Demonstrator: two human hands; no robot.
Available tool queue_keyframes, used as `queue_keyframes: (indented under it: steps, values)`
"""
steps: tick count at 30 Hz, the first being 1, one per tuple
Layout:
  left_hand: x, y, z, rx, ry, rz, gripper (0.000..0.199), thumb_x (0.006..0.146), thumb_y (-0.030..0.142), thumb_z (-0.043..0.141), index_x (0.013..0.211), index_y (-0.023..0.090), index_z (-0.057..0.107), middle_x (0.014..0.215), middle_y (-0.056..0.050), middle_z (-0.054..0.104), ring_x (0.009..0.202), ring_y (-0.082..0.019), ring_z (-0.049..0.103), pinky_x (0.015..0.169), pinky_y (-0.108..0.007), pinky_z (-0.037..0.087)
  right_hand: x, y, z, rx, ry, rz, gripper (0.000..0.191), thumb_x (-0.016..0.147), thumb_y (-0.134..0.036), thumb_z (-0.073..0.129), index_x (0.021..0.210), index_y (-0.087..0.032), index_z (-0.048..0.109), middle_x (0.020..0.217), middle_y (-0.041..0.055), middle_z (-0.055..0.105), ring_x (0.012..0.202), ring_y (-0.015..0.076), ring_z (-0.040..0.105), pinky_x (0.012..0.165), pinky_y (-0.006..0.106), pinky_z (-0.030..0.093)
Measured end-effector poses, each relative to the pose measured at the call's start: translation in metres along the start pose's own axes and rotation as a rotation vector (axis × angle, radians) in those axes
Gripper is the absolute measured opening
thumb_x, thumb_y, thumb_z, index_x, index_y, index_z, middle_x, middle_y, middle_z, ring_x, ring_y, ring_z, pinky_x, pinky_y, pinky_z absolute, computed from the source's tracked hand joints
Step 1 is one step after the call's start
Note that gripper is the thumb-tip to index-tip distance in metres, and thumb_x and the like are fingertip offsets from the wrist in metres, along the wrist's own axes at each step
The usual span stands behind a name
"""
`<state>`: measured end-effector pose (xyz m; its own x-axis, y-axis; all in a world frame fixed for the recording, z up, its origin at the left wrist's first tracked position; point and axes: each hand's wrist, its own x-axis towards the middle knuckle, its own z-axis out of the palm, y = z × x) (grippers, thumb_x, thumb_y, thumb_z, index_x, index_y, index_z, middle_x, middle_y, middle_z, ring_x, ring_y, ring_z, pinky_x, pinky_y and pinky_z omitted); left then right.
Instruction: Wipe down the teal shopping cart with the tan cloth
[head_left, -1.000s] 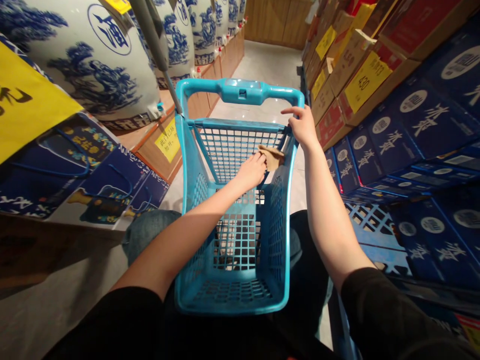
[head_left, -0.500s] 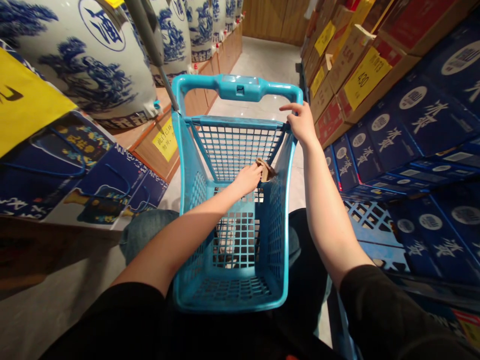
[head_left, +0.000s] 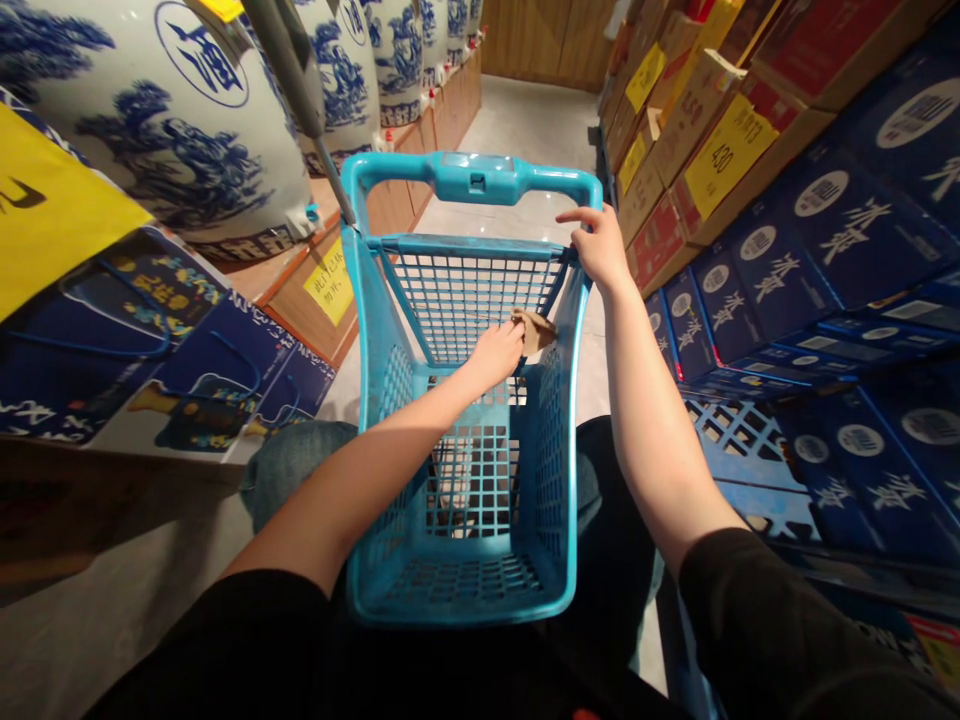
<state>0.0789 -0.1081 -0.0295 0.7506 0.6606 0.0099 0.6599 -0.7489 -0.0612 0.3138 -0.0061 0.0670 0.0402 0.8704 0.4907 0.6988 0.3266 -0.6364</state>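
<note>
We are pressing our left hand (head_left: 495,355) against a crumpled tan scrap (head_left: 535,331), which lies just right of its fingertips, its long axis pointing left to right across the centre of the frame, against the inner right wall of the blue mesh shopping basket (head_left: 472,178). We cannot tell whether those fingers are clamped on it, while our right hand (head_left: 600,250), the farther one, is curling round the basket's far rim

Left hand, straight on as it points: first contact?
The left hand would meet the crumpled tan scrap, paper or cloth first; contact may already exist, though depth is unclear. Behind it is the side of the blue plastic basket.
</note>
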Motion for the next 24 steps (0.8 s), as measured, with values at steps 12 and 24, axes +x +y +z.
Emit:
queue_keyframes:
  steps: [12, 24]
  values:
    - [-0.016, 0.003, 0.02, 0.0, -0.055, 0.042, 0.04, 0.104, 0.004, 0.059, 0.135, 0.011, 0.083, 0.136, -0.018, 0.08, 0.129, -0.032, 0.07, 0.101, -0.043, 0.056, -0.001, -0.003, 0.0, 0.035, 0.005, -0.015, 0.037, 0.09, -0.015, 0.056, 0.117, -0.025, 0.08, 0.124, 0.009, 0.063, 0.136, 0.0311, 0.065, 0.135, 0.06, 0.052]
    - [-0.012, 0.004, 0.019, 0.038, 0.029, 0.032, 0.04, 0.117, 0.014, 0.06, 0.155, 0.013, 0.069, 0.158, -0.02, 0.069, 0.138, -0.032, 0.071, 0.11, -0.047, 0.065, 0.0, 0.0, 0.0, 0.008, 0.01, 0.003, 0.036, 0.092, -0.015, 0.057, 0.119, -0.025, 0.08, 0.123, 0.009, 0.062, 0.128, 0.0302, 0.067, 0.132, 0.058, 0.054]
